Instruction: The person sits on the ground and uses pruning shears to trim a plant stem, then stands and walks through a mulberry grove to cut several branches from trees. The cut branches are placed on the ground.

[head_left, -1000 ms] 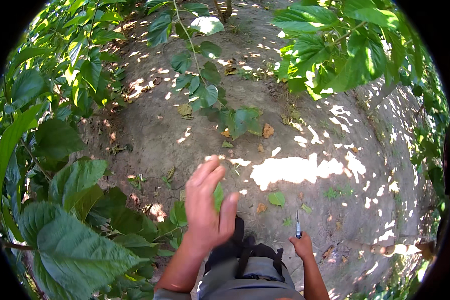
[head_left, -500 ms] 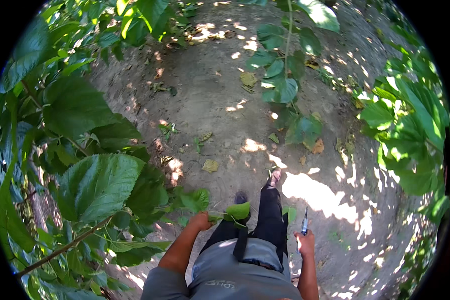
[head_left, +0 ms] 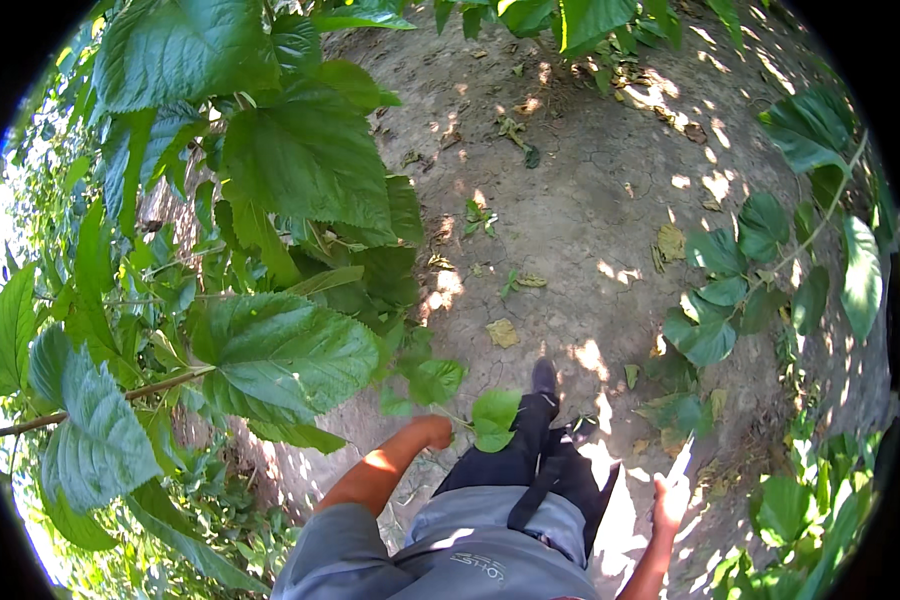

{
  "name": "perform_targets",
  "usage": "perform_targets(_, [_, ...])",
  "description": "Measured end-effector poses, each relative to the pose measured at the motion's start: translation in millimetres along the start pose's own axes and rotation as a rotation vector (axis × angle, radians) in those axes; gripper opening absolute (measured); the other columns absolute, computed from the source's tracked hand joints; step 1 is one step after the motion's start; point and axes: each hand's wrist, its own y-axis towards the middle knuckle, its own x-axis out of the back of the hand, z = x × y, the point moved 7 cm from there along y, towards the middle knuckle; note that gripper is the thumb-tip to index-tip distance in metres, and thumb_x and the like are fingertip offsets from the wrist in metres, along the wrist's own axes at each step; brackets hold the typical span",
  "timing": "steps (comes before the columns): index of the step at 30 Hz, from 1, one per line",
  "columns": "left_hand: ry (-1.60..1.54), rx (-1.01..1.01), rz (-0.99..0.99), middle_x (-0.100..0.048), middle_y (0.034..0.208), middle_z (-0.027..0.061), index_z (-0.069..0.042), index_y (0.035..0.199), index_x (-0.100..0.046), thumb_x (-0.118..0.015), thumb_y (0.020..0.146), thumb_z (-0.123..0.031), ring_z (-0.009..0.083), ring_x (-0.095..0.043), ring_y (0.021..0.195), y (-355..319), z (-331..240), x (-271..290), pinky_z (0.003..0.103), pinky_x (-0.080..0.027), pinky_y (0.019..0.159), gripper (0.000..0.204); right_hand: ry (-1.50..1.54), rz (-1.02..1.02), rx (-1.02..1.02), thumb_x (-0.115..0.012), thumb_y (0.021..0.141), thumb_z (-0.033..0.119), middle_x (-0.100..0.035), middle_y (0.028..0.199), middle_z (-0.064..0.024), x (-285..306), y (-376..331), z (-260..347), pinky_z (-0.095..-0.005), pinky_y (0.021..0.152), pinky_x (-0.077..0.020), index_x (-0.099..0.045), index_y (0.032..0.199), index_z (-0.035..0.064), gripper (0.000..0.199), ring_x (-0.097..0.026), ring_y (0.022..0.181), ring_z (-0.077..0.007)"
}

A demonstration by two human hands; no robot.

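At the far left, a brown branch (head_left: 170, 382) slants up to the right and bears a broad saw-edged leaf (head_left: 285, 355), one of many in the dense foliage there. Just right of it, the person's left hand (head_left: 433, 432) is curled into a fist, apparently gripping a thin green twig (head_left: 459, 419). The twig's long axis runs left to right, dipping slightly toward the person; its right end carries a rounded green leaf (head_left: 495, 418) over the black trousers (head_left: 485, 468), near a dark shoe (head_left: 543, 376). Whether the twig is severed or still joined to the plant cannot be told. Farther right, the right hand (head_left: 667, 505) is closed around a slim knife-like tool (head_left: 679, 463), bleached by sunlight; its long axis points away from the person, tipped a little right. The tool is well apart from the twig: both are held, but no contact between them shows. Beyond the tool, a leafy shoot (head_left: 763, 228) hangs over the dry soil (head_left: 580, 180).
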Motion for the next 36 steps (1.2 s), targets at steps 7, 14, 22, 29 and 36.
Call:
perform_targets(7, [-0.324, -0.05, -0.193, -0.068, 0.095, 0.0228, 0.0, 0.095, -0.07, -0.06, 0.086, -0.051, 0.0394, -0.066, 0.089, -9, -29, 186, 0.048, -0.051, 0.079, 0.053, -0.058, 0.129, 0.054, -0.073, 0.079, 0.017, -0.054, 0.068, -0.0036, -21, 75, 105, -0.0315, 0.054, -0.0417, -0.056, 0.093, -0.0008, 0.028, -0.048, 0.058, -0.0129])
perform_targets(14, [-0.307, 0.062, -1.376, -0.054, 0.129, 0.0204, -0.001, 0.121, -0.057, -0.063, 0.087, -0.028, 0.0377, -0.052, 0.118, -39, 47, 428, 0.047, -0.04, 0.099, 0.044, 0.197, 0.264, -0.207, -0.076, 0.077, 0.015, -0.053, 0.069, -0.0031, -66, 127, 194, -0.0309, 0.057, -0.0423, -0.057, 0.094, -0.0013, 0.031, -0.048, 0.062, -0.0136])
perform_targets(22, [-0.172, 0.844, -0.679, -0.047, 0.139, 0.0236, -0.004, 0.132, -0.047, -0.066, 0.083, -0.04, 0.0399, -0.049, 0.125, -65, 249, 440, 0.048, -0.04, 0.104, 0.064, -0.177, 0.463, 0.092, -0.075, 0.078, 0.024, -0.052, 0.071, -0.0063, -102, 234, 222, -0.0351, 0.062, -0.0427, -0.053, 0.086, -0.0002, 0.034, -0.048, 0.067, -0.0168])
perform_targets(29, [-0.005, 1.049, -0.61, -0.053, 0.133, 0.0243, -0.004, 0.135, -0.042, -0.068, 0.079, -0.035, 0.0406, -0.054, 0.119, -117, 292, 389, 0.047, -0.045, 0.099, 0.069, -0.094, 0.548, -0.087, -0.069, 0.08, 0.021, -0.05, 0.072, -0.0022, -97, 305, 272, -0.0333, 0.06, -0.0394, -0.053, 0.091, -0.0019, 0.03, -0.044, 0.065, -0.014])
perform_targets(36, [-0.169, 1.136, -0.535, -0.043, 0.143, 0.0228, -0.007, 0.139, -0.038, -0.066, 0.081, -0.033, 0.0397, -0.048, 0.127, -134, 268, 342, 0.051, -0.042, 0.102, 0.07, -0.118, 0.586, -0.151, -0.068, 0.081, 0.016, -0.047, 0.076, -0.0011, -103, 345, 281, -0.031, 0.059, -0.0361, -0.052, 0.098, -0.0042, 0.03, -0.041, 0.067, -0.0116])
